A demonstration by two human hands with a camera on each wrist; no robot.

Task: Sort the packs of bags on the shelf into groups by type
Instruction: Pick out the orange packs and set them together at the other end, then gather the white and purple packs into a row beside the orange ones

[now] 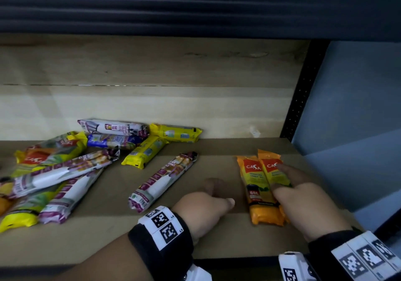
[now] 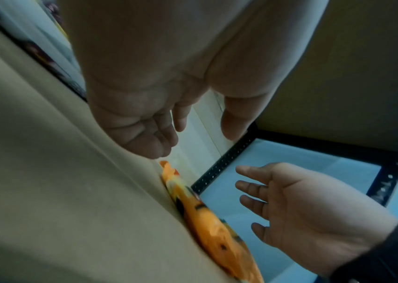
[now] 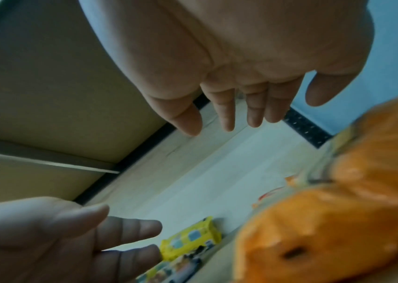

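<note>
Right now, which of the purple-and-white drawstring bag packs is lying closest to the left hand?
The lone purple-and-white drawstring pack lying diagonally mid-shelf, just beside the left hand; the other purple ones sit farther left in the jumbled pile.

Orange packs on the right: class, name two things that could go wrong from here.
1. The orange packs lie near the shelf front; the right hand pulling away could drag one off.
2. The left hand, returning to the pile, might bump the lone purple pack askew.

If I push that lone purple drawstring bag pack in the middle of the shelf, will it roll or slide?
The purple drawstring pack looks like a rounded tube, so a sideways push may roll it. Its glossy wrapper probably slides easily on the shelf. It likely bends little, since it lies straight.
</note>
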